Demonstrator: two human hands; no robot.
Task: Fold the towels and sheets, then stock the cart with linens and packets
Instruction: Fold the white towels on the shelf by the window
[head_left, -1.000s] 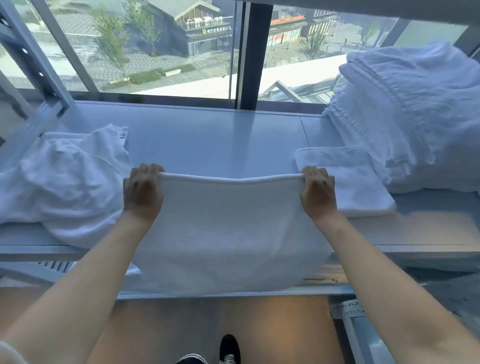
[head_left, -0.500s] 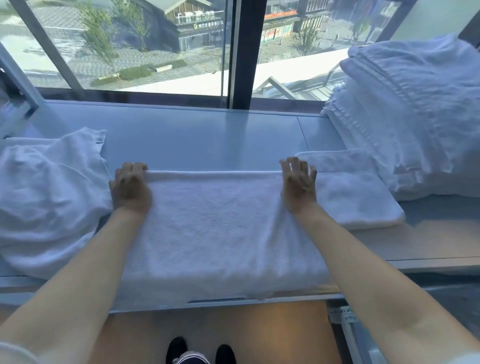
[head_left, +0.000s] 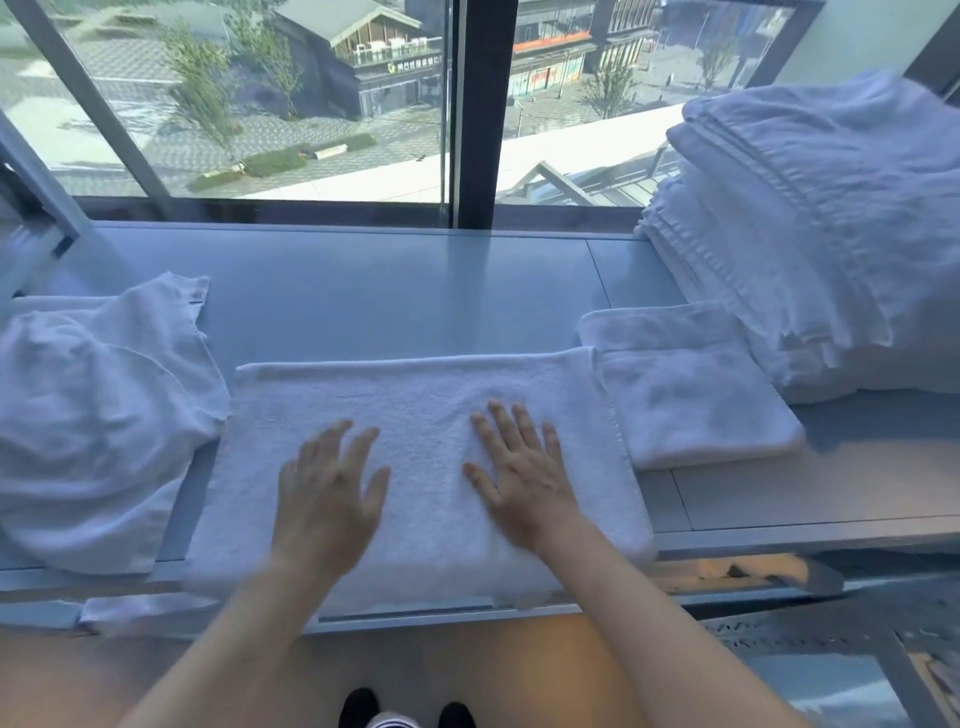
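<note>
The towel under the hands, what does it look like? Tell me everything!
The white towel is fluffy terry cloth, folded into a wide rectangle. It lies flat on the grey ledge by the window, its near edge hanging over the front. The left hand and right hand are spread over it. Its right end overlaps a smaller folded towel.

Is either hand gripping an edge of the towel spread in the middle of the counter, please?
No, the left hand and the right hand both lie flat, fingers spread, on top of the towel.

both hands flat, fingers spread
</note>
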